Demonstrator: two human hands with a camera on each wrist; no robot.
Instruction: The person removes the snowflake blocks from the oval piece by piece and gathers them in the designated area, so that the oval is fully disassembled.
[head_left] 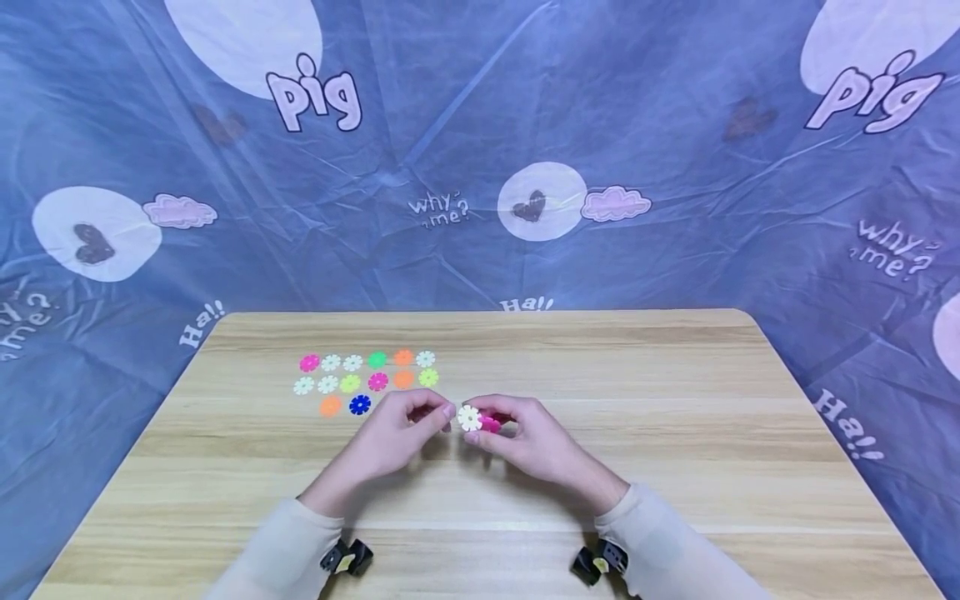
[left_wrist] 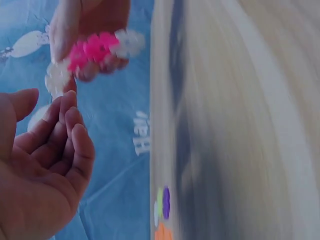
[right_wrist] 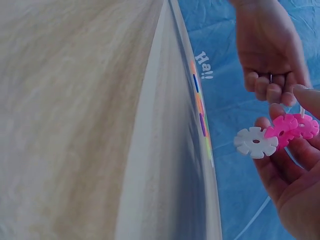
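Observation:
In the head view my right hand (head_left: 536, 429) holds a small chain of joined snowflake discs, pinched between thumb and fingers. A whitish disc (head_left: 469, 418) faces up at its left end, with pink discs (head_left: 490, 423) behind it. The right wrist view shows a white disc (right_wrist: 256, 142) at the other end, slotted to pink discs (right_wrist: 284, 131). My left hand (head_left: 408, 425) is just left of the chain. Its fingers are loosely bent and the thumb stands apart, with nothing between them. In the left wrist view its fingertips lie close to the whitish disc (left_wrist: 57, 79); contact is unclear.
Loose snowflake discs lie in rows on the wooden table (head_left: 675, 467), left of the hands. Among them are a green disc (head_left: 377, 360), a blue disc (head_left: 360, 405) and an orange disc (head_left: 330, 406). A blue printed cloth (head_left: 465, 125) hangs behind the table.

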